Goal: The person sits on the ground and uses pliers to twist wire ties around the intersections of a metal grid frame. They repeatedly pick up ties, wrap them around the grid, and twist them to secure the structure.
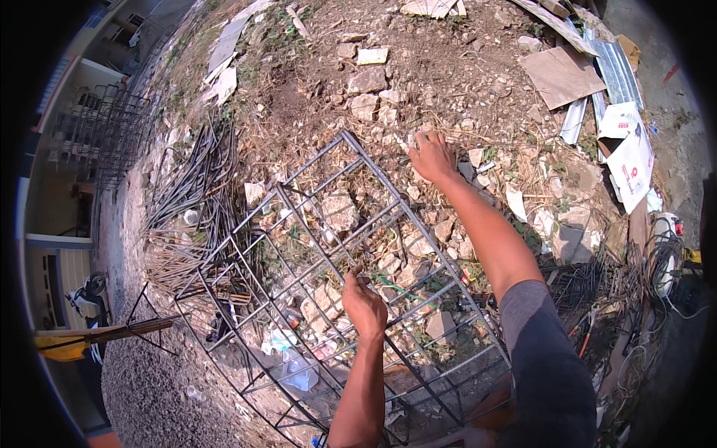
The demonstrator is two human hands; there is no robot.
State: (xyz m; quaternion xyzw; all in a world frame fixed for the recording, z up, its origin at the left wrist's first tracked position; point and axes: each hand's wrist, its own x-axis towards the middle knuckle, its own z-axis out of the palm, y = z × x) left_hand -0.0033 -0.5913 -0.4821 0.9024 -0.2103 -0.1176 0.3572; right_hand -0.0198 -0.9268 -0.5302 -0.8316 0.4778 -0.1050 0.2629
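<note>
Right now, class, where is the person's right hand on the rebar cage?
In the head view, the right hand grips the far top corner of the rebar cage, upper centre, beside pale stones; the left hand holds a nearer bar.

A long cage [321, 246] of dark steel rods lies tilted on rubble-strewn ground, running from the upper middle down toward the lower edge. Straight long bars are crossed by square loops at even gaps, forming an open box frame. Stones, dry grass and litter show through its gaps. Its far end sits near pale broken stones.
</note>
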